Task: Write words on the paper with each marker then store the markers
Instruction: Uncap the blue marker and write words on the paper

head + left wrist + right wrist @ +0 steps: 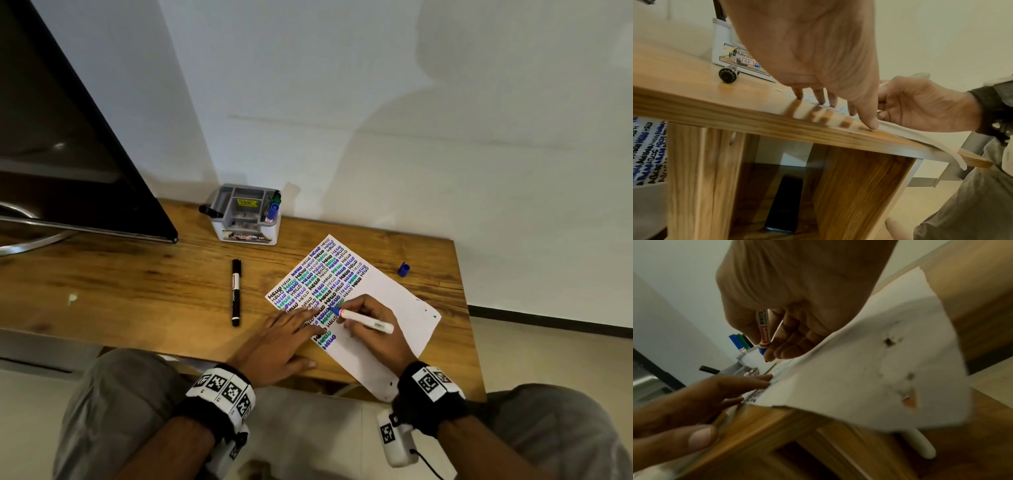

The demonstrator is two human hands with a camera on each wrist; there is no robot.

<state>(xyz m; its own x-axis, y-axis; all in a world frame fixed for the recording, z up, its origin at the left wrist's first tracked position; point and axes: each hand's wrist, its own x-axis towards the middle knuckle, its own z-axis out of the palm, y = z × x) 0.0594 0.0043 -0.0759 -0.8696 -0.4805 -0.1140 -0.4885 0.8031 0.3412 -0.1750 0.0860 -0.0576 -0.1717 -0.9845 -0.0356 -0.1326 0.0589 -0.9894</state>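
Observation:
A white paper [394, 301] covered with rows of "HELLO" in black, blue and green lies tilted on the wooden table [137, 284]. My right hand [371, 325] grips an uncapped blue marker [364, 318] with its tip on the paper; in the right wrist view the marker [763, 331] sits between thumb and fingers. My left hand [284, 339] lies flat with straight fingers, pressing the paper's left edge, and its fingertips [820, 99] rest on the sheet. The blue cap [404, 269] lies on the table to the right. A capped black marker [236, 292] lies left of the paper.
A grey and white organizer [246, 214] at the back holds blue and green markers [273, 205] and a black one [209, 210] on its left side. A dark screen [68, 154] stands at the left. The paper's near corner [879, 386] overhangs the table's front edge.

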